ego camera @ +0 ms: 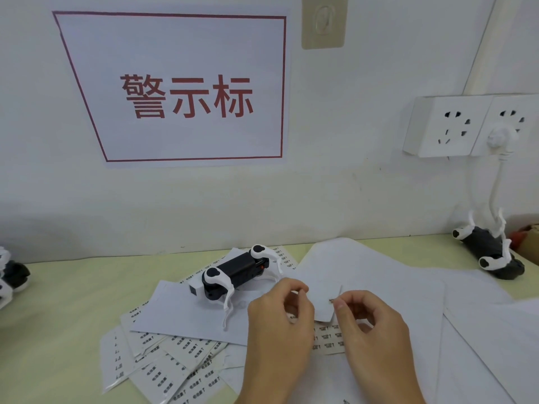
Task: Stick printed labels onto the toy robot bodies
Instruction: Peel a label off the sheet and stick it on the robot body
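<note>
A black and white toy robot dog (233, 272) lies on its side on white sheets at the table's middle. Just in front of it, my left hand (280, 319) and my right hand (370, 325) together pinch a small white label backing sheet (323, 304). A tiny printed label (332, 301) sits at its right edge, under my right thumb and forefinger. Below the hands lies a label sheet (328, 339) with rows of printed labels.
Several label strips (163, 368) are scattered at the front left. Large white sheets (408, 287) cover the right side. Another toy robot (490, 252) lies at the far right, a third (11, 275) at the left edge. Wall sockets (455, 126) and a cable hang right.
</note>
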The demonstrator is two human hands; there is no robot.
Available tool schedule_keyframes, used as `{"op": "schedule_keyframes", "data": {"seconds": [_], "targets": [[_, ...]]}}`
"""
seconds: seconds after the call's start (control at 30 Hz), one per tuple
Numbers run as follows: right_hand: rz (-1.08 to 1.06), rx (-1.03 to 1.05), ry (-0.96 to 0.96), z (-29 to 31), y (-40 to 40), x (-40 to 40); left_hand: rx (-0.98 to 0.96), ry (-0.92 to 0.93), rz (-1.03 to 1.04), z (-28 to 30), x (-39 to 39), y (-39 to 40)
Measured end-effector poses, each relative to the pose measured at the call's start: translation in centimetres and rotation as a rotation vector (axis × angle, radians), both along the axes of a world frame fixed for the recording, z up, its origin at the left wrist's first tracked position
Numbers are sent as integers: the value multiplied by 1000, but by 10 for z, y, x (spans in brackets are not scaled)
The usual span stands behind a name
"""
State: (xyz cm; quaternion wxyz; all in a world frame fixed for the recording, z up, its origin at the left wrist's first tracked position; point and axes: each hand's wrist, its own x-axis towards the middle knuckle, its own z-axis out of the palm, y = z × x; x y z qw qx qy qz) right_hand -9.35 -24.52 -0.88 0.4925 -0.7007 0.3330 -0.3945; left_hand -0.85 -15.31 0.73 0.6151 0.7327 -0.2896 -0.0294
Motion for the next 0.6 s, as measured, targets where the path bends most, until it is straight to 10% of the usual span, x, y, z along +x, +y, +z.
{"op": "schedule_keyframes", "data": {"seconds": [0.23, 0.4, 0.6], "targets": [[9, 9, 14, 1, -1, -1, 128, -534, 451, 25, 26, 21], [10, 16, 12, 1, -1, 0, 378, -109, 345, 25, 58, 52], [11, 17, 6, 1, -1, 0, 105, 106, 305, 28, 64, 58]]}}
